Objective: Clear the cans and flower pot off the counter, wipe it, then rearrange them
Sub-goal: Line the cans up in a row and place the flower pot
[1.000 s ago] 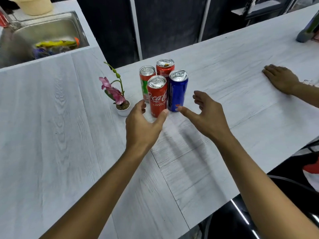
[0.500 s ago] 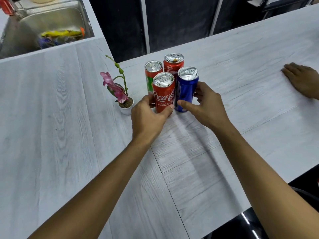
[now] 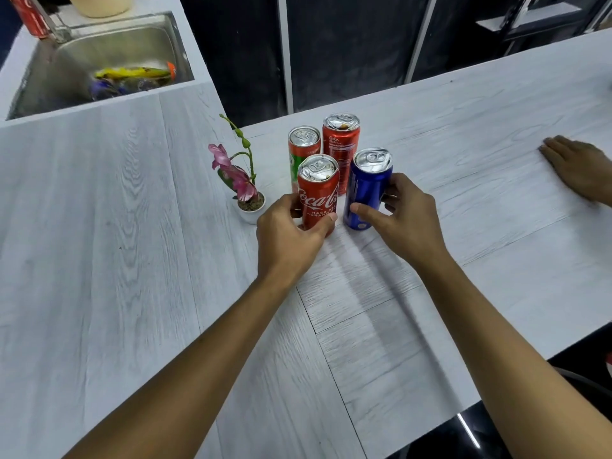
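Both hands now close on cans they were only reaching for. The left hand (image 3: 288,236) wraps the Coca-Cola can (image 3: 318,190) just beside the flower pot (image 3: 250,207), and the right hand (image 3: 407,220) wraps the blue can (image 3: 366,187) next along. They are likely light, slick and easily dented, so mid-body is the place to hold.

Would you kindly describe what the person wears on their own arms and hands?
Nothing worn shows: the left hand and right hand are bare, with no gloves, rings or watch in view, and both forearms are uncovered, no sleeve reaching into the picture.
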Available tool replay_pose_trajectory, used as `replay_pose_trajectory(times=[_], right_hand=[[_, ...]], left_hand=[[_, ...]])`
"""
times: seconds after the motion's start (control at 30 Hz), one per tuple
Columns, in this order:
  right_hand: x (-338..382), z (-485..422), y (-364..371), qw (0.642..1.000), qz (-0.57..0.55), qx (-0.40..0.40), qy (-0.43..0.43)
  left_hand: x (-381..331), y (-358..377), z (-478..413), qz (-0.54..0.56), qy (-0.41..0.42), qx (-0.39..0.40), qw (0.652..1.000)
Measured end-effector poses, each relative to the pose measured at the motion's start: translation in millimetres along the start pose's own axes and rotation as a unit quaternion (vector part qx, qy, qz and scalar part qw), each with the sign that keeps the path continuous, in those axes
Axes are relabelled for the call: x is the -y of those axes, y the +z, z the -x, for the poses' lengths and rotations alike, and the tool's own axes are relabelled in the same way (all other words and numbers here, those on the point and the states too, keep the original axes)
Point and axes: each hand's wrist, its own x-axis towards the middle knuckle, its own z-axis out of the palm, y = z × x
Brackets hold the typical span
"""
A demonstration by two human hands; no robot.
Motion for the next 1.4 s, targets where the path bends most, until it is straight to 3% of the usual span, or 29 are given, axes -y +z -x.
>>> replay_pose_trajectory(times=[0.67,1.4], right_hand=[[56.3,107.4,33.3,0.999,-0.031,0.016,-0.011],[215.9,191.4,192.0,0.99,-0.082,0.083,-0.083]], left_hand=[[47.3,-100.3,73.9,0.042,0.024,-0.023,0.999],[144.8,-312.4,111.4,-0.01,-0.033,-0.134,0.99]])
